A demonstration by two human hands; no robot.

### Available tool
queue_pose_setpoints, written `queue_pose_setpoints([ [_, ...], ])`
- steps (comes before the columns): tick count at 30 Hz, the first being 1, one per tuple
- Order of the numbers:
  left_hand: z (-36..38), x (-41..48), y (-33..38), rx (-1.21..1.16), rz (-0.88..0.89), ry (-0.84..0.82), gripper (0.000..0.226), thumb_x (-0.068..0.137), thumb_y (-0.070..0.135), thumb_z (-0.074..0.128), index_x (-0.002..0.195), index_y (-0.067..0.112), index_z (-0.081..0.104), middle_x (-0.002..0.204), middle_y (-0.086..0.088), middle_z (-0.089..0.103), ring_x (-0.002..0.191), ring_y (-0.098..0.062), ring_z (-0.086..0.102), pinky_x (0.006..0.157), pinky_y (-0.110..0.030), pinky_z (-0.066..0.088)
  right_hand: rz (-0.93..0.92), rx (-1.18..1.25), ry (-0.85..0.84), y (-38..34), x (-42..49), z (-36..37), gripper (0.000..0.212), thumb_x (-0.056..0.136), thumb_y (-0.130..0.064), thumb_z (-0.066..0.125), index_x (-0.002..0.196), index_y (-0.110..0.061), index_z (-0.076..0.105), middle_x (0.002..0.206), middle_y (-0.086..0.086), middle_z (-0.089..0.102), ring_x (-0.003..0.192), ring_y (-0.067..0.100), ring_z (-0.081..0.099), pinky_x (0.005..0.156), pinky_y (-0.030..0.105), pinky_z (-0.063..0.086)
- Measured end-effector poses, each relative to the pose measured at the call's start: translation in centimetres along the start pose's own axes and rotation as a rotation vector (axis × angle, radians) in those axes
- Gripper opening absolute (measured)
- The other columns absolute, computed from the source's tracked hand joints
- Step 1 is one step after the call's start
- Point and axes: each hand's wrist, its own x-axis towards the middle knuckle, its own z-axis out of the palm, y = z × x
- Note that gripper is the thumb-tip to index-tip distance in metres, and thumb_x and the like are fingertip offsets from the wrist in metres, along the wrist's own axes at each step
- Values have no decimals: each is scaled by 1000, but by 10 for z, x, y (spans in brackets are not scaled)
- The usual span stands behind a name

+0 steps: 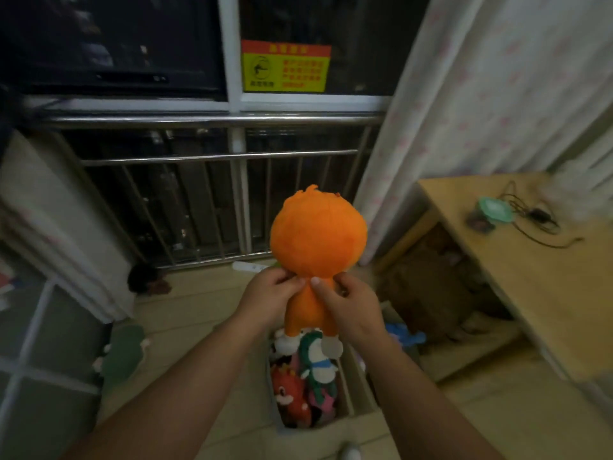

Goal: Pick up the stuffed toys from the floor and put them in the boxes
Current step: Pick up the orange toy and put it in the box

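Observation:
An orange stuffed toy with a big round head hangs upright in mid-air, its back toward me. My left hand grips its left side just under the head, and my right hand grips the right side. Its feet dangle over a cardboard box on the floor. That box holds several toys, among them a red dragon and a green-and-white toy. A blue stuffed toy sits to the right, beyond the box.
A metal railing and dark window close off the far side. A wooden desk with a cable and small green object stands at right, curtains beside it. A green slipper-like item and a dark object lie on the tiled floor at left.

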Motion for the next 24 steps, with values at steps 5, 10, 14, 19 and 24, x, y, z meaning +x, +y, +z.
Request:
queue_pose_setpoints([
  [5, 90, 21, 5, 162, 23, -127, 18, 77, 47, 63, 79, 32, 72, 82, 10, 70, 72, -1, 65, 68, -34, 53, 97, -55, 73, 49, 5, -82, 41, 78, -63, 61, 71, -23, 59, 67, -2, 57, 60, 4, 56, 51, 23, 39],
  [10, 187, 49, 1, 211, -26, -206, 14, 90, 35, 60, 81, 28, 68, 86, 11, 70, 76, -3, 65, 74, -35, 53, 180, -109, 107, 107, 21, -157, 37, 78, -63, 62, 71, -27, 60, 67, -5, 60, 61, -2, 57, 46, 15, 35],
  [14, 259, 72, -10, 275, -79, -260, 16, 94, 29, 53, 91, 25, 68, 95, 3, 70, 87, -13, 64, 81, -38, 52, 247, -176, 103, 159, 39, -206, 40, 75, -70, 58, 75, -30, 60, 72, -9, 62, 64, -1, 57, 51, 23, 36],
  [19, 319, 89, -33, 324, -156, -303, 15, 93, 28, 53, 87, 26, 66, 92, 3, 69, 84, -9, 62, 75, -33, 50, 313, -258, 2, 210, 61, -246, 36, 79, -64, 58, 80, -28, 59, 76, -7, 61, 68, 4, 57, 54, 26, 39],
  [24, 343, 101, -49, 468, -249, -241, 17, 87, 36, 54, 85, 25, 67, 84, 6, 67, 76, -9, 61, 69, -32, 52, 349, -416, -118, 238, 81, -270, 35, 84, -55, 56, 91, -23, 66, 92, 1, 66, 79, 15, 60, 66, 33, 49],
])
